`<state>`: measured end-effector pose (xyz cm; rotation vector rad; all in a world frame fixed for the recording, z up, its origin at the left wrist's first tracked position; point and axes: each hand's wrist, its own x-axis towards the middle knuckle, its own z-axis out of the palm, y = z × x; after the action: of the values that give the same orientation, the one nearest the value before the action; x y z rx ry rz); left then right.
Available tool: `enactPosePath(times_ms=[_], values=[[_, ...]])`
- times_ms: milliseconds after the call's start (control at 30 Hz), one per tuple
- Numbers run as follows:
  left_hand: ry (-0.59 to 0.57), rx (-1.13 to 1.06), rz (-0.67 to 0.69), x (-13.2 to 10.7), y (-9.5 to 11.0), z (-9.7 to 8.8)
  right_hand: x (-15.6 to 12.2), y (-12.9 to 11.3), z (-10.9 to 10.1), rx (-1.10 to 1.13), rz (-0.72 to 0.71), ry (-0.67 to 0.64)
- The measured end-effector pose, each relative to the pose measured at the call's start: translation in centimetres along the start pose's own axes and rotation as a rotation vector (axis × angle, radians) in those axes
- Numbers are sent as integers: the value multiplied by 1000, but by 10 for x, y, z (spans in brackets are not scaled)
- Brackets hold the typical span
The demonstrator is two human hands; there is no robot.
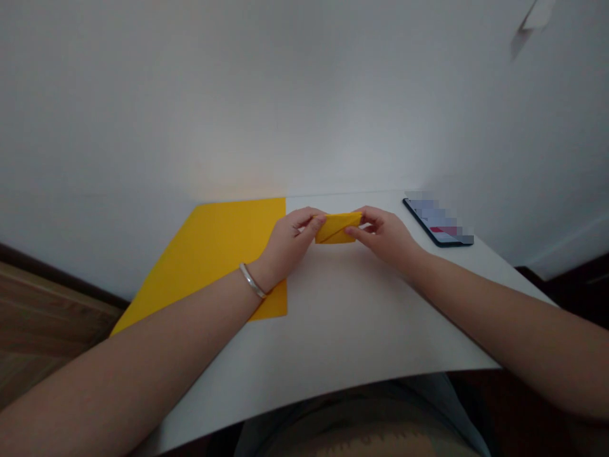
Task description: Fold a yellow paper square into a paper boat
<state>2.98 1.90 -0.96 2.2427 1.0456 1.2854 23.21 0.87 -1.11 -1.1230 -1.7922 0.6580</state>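
A small folded piece of yellow paper (337, 230) is held up between my two hands, above the far part of the white table. A diagonal fold line crosses its front face. My left hand (295, 236) pinches its left end with the thumb in front, and a silver bangle circles that wrist. At the other end, my right hand (383, 230) grips the paper, its thumb laid on the front face near the right edge. The fingers behind the paper are partly hidden.
A larger flat yellow sheet (214, 254) covers the left part of the white table (361, 330). On the right lies a phone (440, 222) with its screen lit. A pale wall (304, 95) rises directly behind the table, and wooden furniture (42, 317) stands at the left.
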Motion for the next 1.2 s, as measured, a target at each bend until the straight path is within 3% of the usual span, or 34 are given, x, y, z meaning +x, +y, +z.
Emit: enactPosePath(times_ms=[100, 200, 267, 467, 700, 933, 1200], values=[[12, 75, 149, 1, -4, 1, -1, 3, -5, -232, -209, 113], [-18, 169, 304, 2, -6, 2, -1, 4, -7, -431, -389, 73], [-76, 247, 361, 2, -4, 3, -2, 3, -7, -526, -433, 28], [-215, 492, 409, -2, 1, 1, -7, -3, -6, -724, -356, -103], [-365, 514, 420, -4, 0, 2, -5, -1, -7, -748, -436, -257], [-470, 652, 466, -5, 8, 0, -8, -8, -4, -854, -383, -322], [-473, 677, 404, -4, 7, 1, -5, -5, -5, -918, -338, -333]])
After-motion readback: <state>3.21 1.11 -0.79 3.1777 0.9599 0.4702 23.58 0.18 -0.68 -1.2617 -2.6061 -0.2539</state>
